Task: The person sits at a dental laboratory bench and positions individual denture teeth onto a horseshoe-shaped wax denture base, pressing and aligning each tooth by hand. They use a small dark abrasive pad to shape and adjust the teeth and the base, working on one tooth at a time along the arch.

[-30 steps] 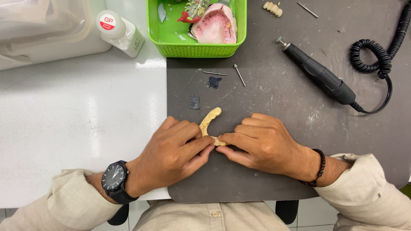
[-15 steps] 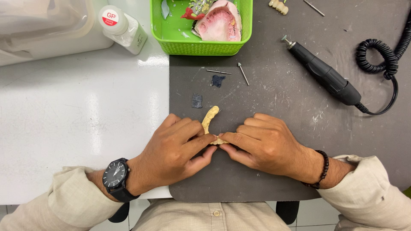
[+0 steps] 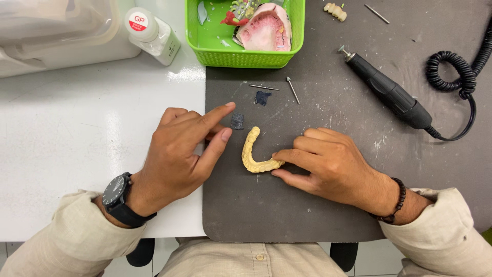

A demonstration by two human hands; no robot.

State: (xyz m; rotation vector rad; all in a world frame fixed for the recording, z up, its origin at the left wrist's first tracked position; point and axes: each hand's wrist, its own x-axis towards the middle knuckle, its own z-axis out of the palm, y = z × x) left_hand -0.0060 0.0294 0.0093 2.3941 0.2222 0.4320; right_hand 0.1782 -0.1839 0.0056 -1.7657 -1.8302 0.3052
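Right hand [image 3: 330, 169]: fingers pinched on one end of the arch [image 3: 254, 155] — thumb below, forefinger above, pressing it to the mat [image 3: 307, 215].
Left hand [image 3: 182, 154]: fingers spread loose and holding nothing, forefinger pointing towards a small dark chip [image 3: 237, 121] just beside the arch's free end.
Arch: yellow, curved row of teeth, lying flat on the dark mat between the two hands, held at one end only.
Nearby: two thin burs [image 3: 292, 90], a black handpiece [image 3: 389, 95] with coiled cord, a green basket [image 3: 246, 56] holding a pink model, a white bottle [image 3: 152, 35] on the surface [image 3: 77, 128].
Risk: the grip is on one tip of a thin curve — I judge that hard pressure there could snap it or let the free end swing.
Risk: the left forefinger, so near the chip, could flick it off the mat.
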